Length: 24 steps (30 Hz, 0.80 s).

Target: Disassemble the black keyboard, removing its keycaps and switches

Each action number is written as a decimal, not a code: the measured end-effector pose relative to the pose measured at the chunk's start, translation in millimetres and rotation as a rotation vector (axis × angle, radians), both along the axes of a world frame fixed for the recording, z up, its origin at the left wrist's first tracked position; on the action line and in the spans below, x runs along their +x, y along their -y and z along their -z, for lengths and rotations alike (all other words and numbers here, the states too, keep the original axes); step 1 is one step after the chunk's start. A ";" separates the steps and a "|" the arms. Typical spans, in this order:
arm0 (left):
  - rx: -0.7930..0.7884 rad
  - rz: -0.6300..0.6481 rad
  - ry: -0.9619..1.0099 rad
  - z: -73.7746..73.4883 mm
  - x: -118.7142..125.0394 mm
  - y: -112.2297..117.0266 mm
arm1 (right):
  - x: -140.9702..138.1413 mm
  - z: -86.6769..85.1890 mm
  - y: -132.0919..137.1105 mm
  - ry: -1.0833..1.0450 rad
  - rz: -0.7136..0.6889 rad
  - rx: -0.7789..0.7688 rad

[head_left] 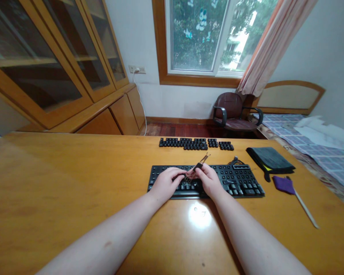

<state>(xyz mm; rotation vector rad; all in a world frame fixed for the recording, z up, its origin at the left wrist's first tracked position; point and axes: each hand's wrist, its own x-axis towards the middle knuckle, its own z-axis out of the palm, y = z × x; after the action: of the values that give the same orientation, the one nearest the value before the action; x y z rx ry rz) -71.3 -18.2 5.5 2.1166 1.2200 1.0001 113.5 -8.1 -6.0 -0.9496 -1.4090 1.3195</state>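
Two bare, smooth forearms (103,240) slant up from the lower edge over a glossy, orange-brown wooden desk (60,183), which spreads widely to the left of the fingers with a faint grain and a soft sheen. The left hand (166,183) lies over the keyboard, its fingers bent and bunched; whether they pinch anything I cannot tell. Beneath both hands' fingers is the black plastic keyboard (248,185), a long slab with small square mounts bared across much of it and smooth, blocky caps at its near right. Beyond the fingers stand neat rows of loose black keycaps (183,143). Between the hands, the thin tool (199,166) tilts upward, dark at its grip, with slender wire prongs at the far end; the fingers of the right hand (209,180) are clamped on that grip. Right of those fingers come a coiled black cable (236,160), a folded, soft-looking dark grey cloth (271,159) with a yellow patch, and, farthest right, a fuzzy purple duster (283,185) on a slim pale stick.
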 end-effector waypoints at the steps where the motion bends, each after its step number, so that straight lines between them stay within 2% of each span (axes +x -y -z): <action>1: 0.001 -0.011 0.003 1.1 -0.1 -0.4 | 0.5 0.2 0.0 -0.011 -0.003 0.000; 4: -0.019 -0.045 0.019 7.1 0.5 -1.1 | 1.8 0.9 0.0 -0.026 -0.020 0.007; 9: -0.104 -0.020 0.079 11.9 2.0 -0.6 | 2.0 2.2 -0.3 -0.031 -0.062 0.016; 15: -0.010 -0.054 -0.043 4.9 0.6 0.0 | 1.1 0.4 -0.2 -0.031 -0.074 0.014; 24: 0.030 -0.120 -0.014 9.6 2.2 -2.1 | 1.5 3.3 -1.2 -0.030 -0.016 0.056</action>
<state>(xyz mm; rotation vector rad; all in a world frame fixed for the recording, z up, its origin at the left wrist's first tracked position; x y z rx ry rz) -69.1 -16.1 -4.2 2.0968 1.3607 1.0629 115.0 -6.9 -9.3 -0.8799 -1.4258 1.2939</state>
